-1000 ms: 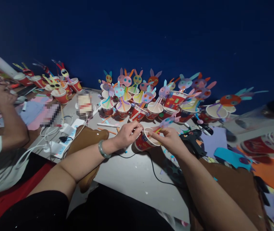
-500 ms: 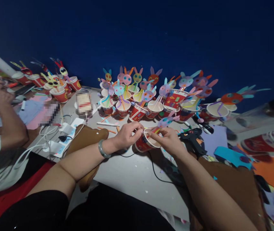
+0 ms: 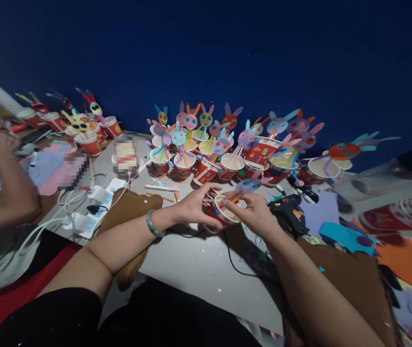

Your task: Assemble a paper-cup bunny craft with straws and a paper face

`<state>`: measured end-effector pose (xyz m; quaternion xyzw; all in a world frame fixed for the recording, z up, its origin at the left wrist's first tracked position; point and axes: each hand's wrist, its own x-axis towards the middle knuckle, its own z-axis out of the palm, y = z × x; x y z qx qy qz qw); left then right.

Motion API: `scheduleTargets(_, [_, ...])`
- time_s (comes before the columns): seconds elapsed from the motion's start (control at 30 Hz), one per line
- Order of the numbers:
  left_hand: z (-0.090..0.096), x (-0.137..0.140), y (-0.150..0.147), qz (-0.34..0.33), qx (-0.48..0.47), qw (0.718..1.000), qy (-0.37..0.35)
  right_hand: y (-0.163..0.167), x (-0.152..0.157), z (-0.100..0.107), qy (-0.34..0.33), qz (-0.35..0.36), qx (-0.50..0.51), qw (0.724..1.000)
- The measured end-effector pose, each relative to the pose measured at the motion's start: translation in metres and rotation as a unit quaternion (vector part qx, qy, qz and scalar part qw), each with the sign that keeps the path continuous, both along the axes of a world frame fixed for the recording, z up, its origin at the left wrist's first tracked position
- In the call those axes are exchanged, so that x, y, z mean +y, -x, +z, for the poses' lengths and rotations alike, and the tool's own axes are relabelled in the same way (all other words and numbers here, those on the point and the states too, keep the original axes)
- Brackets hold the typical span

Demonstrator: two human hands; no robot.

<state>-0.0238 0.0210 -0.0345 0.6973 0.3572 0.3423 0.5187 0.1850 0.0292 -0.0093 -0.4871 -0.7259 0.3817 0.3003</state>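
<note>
A red patterned paper cup (image 3: 219, 212) is between my hands, tilted so its white mouth faces up and toward me. A purple-and-blue paper rabbit head (image 3: 248, 186) rises from its far side on a coloured strip. My right hand (image 3: 255, 212) pinches the right rim, thumb at the mouth; its other fingers are partly hidden. At the cup's left side, my left hand (image 3: 196, 206) makes a wide C, thumb and fingers apart. Whether its fingertips touch the cup is hard to see. A bracelet (image 3: 151, 223) circles my left wrist.
Several finished cups with rabbit heads (image 3: 179, 137) crowd the back. A black glue gun (image 3: 290, 215) lies right of my right hand. A power strip (image 3: 99, 207) with white cables lies left. Stacked cups (image 3: 401, 212) lie far right. Another person's arm (image 3: 16, 180) is at left.
My left hand has gone from pinched fingertips at the cup's rim to a wide spread around its left side. My right hand keeps its hold on the cup.
</note>
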Motion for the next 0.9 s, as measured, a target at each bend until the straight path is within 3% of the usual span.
scheduleTargets(0.13, [-0.002,0.001,-0.001,-0.038,-0.010,0.999,0.004,-0.002,0.000,0.001,-0.016,-0.011,-0.019,1.000])
scheduleTargets(0.33, [0.001,-0.001,-0.002,-0.005,0.028,0.997,-0.078,-0.002,-0.004,0.004,-0.046,-0.001,-0.052,0.998])
scheduleTargets(0.7, [-0.003,-0.004,-0.004,0.018,0.005,0.986,-0.164,0.000,-0.007,0.015,-0.024,0.027,-0.028,0.999])
scheduleTargets(0.9, [-0.006,-0.004,-0.005,0.032,-0.023,0.982,-0.187,-0.001,-0.015,0.023,-0.113,0.001,-0.009,0.994])
